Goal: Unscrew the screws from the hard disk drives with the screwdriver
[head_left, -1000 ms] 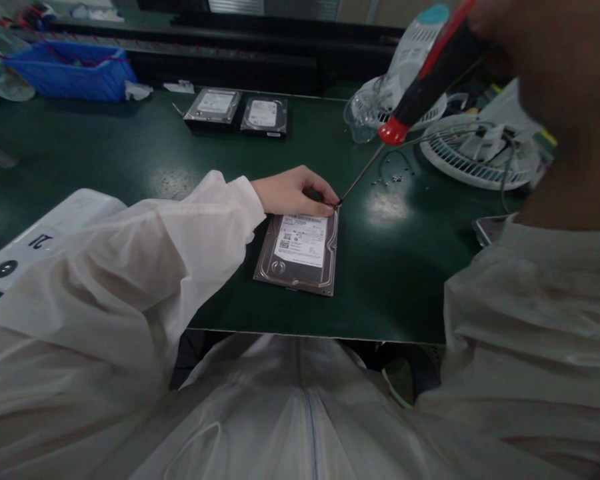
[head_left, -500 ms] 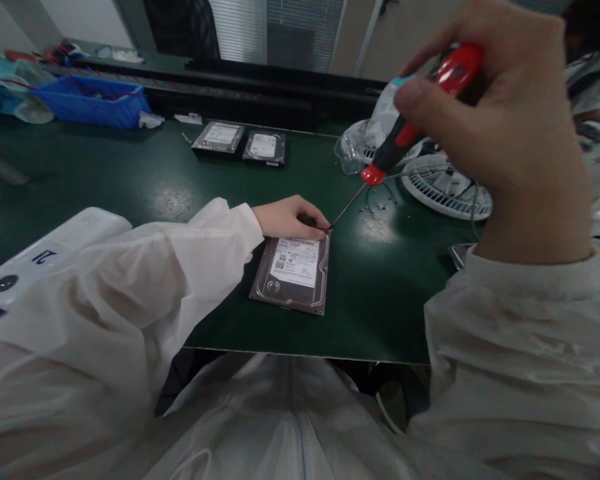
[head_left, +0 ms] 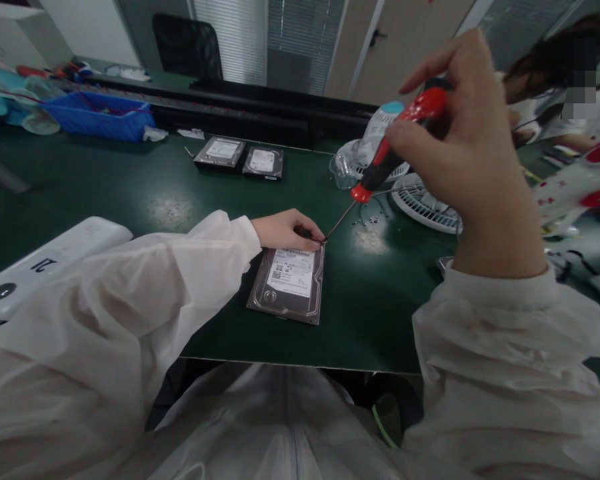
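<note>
A hard drive (head_left: 289, 293) with a white label lies flat on the green table in front of me. My left hand (head_left: 290, 231) is closed over its far end, thumb and fingertips meeting at the far right corner. In my right hand (head_left: 473, 140) is a red and black screwdriver (head_left: 377, 170), gripped by the handle and held at a slant. Its thin shaft runs down to that same corner, and the tip sits by my left fingertips. Whatever is under the tip is too small to make out.
Two more hard drives (head_left: 263, 162) sit farther back. Small screws (head_left: 373, 221) lie right of the drive, near white fan grilles (head_left: 425, 203). A blue bin (head_left: 100, 117) is at back left, a white device (head_left: 55, 263) at left. Another person (head_left: 545, 80) is at far right.
My right hand has come lower and left in view with the screwdriver, its fingers more spread around the handle. The view has tilted up slightly. The left hand stays at the drive's corner.
</note>
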The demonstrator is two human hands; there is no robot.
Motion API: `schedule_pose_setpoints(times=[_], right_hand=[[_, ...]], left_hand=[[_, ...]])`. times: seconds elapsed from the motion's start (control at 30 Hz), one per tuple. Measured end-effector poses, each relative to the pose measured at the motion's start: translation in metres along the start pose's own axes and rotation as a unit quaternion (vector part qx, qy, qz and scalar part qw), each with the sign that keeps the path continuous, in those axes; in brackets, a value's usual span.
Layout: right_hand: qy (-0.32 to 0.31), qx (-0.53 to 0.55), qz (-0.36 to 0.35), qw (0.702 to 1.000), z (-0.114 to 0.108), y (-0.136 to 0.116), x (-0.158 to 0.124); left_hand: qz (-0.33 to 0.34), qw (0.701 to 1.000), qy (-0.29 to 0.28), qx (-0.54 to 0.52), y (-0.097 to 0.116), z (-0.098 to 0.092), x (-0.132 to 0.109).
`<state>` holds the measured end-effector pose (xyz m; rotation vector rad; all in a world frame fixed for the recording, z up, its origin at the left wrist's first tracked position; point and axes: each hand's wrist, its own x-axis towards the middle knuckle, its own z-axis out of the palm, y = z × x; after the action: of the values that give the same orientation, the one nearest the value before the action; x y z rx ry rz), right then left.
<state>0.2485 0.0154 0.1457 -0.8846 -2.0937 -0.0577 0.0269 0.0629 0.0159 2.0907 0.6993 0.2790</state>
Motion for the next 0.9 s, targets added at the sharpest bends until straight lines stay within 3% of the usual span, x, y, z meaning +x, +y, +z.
schedule_pose_setpoints(times=[0.13,0.37,0.43,0.6,0.9], right_hand=[[-0.011,0.07,0.004,0.997,0.003,0.003,0.001],[0.0,-0.067,0.006,0.998,0.007,-0.008,0.005],[-0.022,-0.105,0.015,0.994,0.004,-0.016,0.011],[-0.157,-0.103,0.09,0.978,-0.003,-0.035,0.031],[-0.175,-0.13,0.076,0.973,-0.003,-0.043,0.036]], left_hand=[[-0.006,1.0,-0.002,-0.003,-0.003,0.0,0.0],[-0.001,1.0,0.003,-0.012,-0.009,0.003,0.003],[-0.005,1.0,0.002,-0.012,-0.009,0.003,0.003],[0.019,1.0,0.015,0.006,-0.009,0.004,0.004],[0.026,0.999,0.019,-0.004,-0.015,0.004,0.006]])
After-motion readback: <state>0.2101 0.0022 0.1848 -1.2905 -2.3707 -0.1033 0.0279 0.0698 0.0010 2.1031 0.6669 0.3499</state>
